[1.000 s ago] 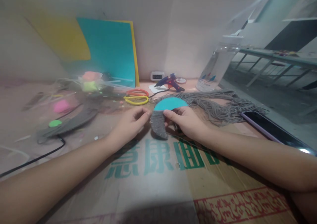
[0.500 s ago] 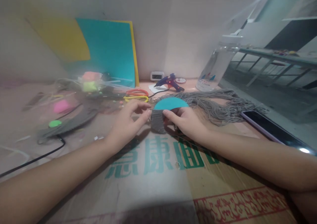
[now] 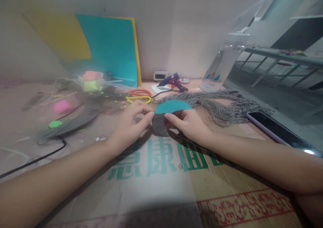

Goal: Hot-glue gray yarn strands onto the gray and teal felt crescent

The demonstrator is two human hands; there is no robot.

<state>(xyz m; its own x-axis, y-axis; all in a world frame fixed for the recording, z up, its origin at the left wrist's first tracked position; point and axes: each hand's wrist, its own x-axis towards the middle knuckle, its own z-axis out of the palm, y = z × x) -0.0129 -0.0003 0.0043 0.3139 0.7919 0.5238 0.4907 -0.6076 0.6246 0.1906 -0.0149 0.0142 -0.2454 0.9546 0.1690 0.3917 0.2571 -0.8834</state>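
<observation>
A teal disc (image 3: 174, 106) is tilted up between my hands above the cardboard. Rows of grey cord (image 3: 160, 124) lie side by side over its lower part. My right hand (image 3: 188, 123) grips the disc from the right, thumb on the front by the top cord row and fingers mostly hidden behind. At the disc's left edge, my left hand (image 3: 133, 120) has thumb and forefinger pinched together, level with the top row of cord. The bit of cord between those fingertips is barely visible.
A loose grey cord bundle (image 3: 224, 107) lies behind on the right, beside a phone (image 3: 280, 128). Farther back are a glue gun (image 3: 174, 82) with its red light on, a small clock (image 3: 160, 75), a clear bottle (image 3: 219, 66) and scissors (image 3: 138, 96). Cardboard (image 3: 156, 194) covers the front.
The cord-covered part of the disc has turned slightly and shifted a little left. Both hands keep nearly the same grip and place.
</observation>
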